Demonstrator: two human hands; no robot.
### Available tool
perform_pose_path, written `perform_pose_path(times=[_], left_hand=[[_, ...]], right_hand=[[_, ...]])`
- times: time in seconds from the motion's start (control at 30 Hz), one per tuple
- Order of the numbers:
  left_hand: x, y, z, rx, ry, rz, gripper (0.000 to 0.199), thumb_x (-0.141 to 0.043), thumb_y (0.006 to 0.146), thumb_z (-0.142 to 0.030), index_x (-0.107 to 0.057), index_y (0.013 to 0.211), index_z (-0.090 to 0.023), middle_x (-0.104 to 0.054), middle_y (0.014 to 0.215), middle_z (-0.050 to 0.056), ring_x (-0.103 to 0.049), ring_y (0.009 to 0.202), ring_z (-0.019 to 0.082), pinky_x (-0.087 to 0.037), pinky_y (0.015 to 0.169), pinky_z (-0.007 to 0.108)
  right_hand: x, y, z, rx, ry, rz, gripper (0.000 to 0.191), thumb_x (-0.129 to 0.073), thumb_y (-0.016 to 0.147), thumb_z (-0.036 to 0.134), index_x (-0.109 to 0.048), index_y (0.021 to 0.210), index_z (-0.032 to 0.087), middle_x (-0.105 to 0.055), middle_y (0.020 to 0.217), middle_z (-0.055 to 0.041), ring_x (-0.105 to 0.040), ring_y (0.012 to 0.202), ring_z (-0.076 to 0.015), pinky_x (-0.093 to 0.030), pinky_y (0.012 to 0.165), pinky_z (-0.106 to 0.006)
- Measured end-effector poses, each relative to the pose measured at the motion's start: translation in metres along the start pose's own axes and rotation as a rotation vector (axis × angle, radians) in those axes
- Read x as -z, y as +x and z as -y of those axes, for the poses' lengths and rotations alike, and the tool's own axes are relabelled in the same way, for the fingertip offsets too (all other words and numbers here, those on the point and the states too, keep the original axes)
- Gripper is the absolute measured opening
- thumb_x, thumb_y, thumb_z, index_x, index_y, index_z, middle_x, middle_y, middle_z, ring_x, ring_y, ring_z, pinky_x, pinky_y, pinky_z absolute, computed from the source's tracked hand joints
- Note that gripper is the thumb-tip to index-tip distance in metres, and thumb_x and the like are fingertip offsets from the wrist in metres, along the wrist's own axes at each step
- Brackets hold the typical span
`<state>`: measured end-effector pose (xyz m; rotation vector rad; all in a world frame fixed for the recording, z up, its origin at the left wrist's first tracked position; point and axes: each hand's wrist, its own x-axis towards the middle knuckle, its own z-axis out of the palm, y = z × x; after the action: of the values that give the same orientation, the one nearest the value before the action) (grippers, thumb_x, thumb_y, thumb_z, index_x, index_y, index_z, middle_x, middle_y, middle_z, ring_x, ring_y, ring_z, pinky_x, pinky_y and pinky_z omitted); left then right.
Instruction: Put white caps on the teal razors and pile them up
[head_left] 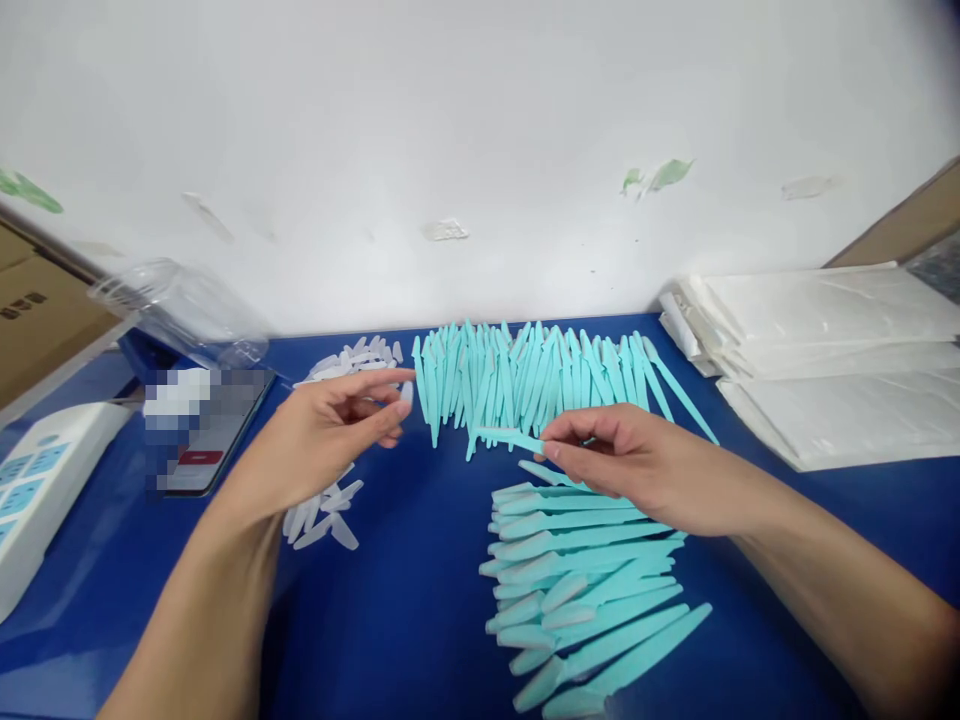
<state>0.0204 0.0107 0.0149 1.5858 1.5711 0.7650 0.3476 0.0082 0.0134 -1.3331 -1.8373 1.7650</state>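
Between thumb and forefinger, my left hand [349, 415] pinches a small translucent blade cap [406, 392]. My right hand [630, 460] grips a teal eyebrow razor [511, 438] by its handle, the blade end pointing left toward my left hand. Cap and razor are apart. Under and beyond my left hand lie loose caps, a far pile [364, 355] and a near pile [326, 515]. A row of teal razors [540, 375] lies behind my hands. Below my right hand, a stack of razors [577, 550] lies sideways, with caps over their blade ends.
On the blue table [375, 620], a phone [214, 450] and a white power strip [56, 490] lie at left. A clear plastic container [184, 305] rests behind them, beside a cardboard box [45, 310]. White plastic bags [832, 340] are stacked at right. A white wall [480, 130] stands behind.
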Motion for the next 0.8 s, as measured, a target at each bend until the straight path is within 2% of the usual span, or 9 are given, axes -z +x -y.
perform_pose_path(times=[0.1, 0.23, 0.43, 0.67, 0.8], left_hand=[[-0.027, -0.005, -0.013, 0.073, -0.331, 0.024, 0.036, -0.091, 0.082, -0.047, -0.076, 0.101, -0.021, -0.078, 0.08, 0.0, -0.075, 0.068, 0.016, -0.064, 0.064, 0.025], [-0.046, -0.006, -0.019, 0.132, -0.507, 0.018, 0.034, -0.095, 0.079, -0.04, -0.072, 0.086, -0.017, -0.08, 0.078, 0.001, -0.078, 0.07, 0.015, -0.065, 0.064, 0.02], [-0.054, -0.007, -0.017, 0.083, -0.546, 0.022, 0.031, -0.094, 0.082, -0.035, -0.07, 0.087, -0.017, -0.082, 0.078, 0.001, -0.08, 0.073, 0.015, -0.066, 0.068, 0.021], [-0.076, -0.011, -0.018, 0.099, -0.519, 0.093, 0.031, -0.091, 0.085, -0.038, -0.066, 0.085, -0.018, -0.082, 0.078, 0.002, -0.081, 0.074, 0.018, -0.067, 0.068, 0.025], [-0.082, -0.014, -0.017, 0.094, -0.486, 0.109, 0.031, -0.089, 0.087, -0.041, -0.067, 0.085, -0.019, -0.082, 0.079, 0.002, -0.081, 0.076, 0.018, -0.066, 0.07, 0.026]], right_hand=[[-0.002, -0.003, 0.0, 0.01, 0.028, 0.002, 0.023, -0.072, 0.098, 0.046, -0.074, 0.096, 0.023, -0.046, 0.071, 0.006, -0.032, 0.058, -0.0098, -0.027, 0.049, -0.025], [0.0, -0.002, -0.001, -0.013, -0.002, -0.03, 0.025, -0.072, 0.097, 0.047, -0.076, 0.097, 0.023, -0.044, 0.067, 0.0067, -0.029, 0.055, -0.0091, -0.025, 0.046, -0.024], [0.004, 0.0, -0.001, -0.039, -0.013, -0.029, 0.026, -0.073, 0.095, 0.048, -0.076, 0.098, 0.023, -0.047, 0.069, 0.006, -0.03, 0.054, -0.0091, -0.024, 0.047, -0.025], [0.003, -0.002, 0.002, -0.046, -0.026, -0.001, 0.024, -0.071, 0.097, 0.047, -0.077, 0.096, 0.024, -0.047, 0.068, 0.0061, -0.032, 0.054, -0.0096, -0.025, 0.047, -0.025], [0.002, -0.004, 0.001, -0.022, -0.06, -0.015, 0.025, -0.069, 0.098, 0.047, -0.077, 0.097, 0.024, -0.045, 0.066, 0.0063, -0.031, 0.054, -0.0098, -0.026, 0.046, -0.024]])
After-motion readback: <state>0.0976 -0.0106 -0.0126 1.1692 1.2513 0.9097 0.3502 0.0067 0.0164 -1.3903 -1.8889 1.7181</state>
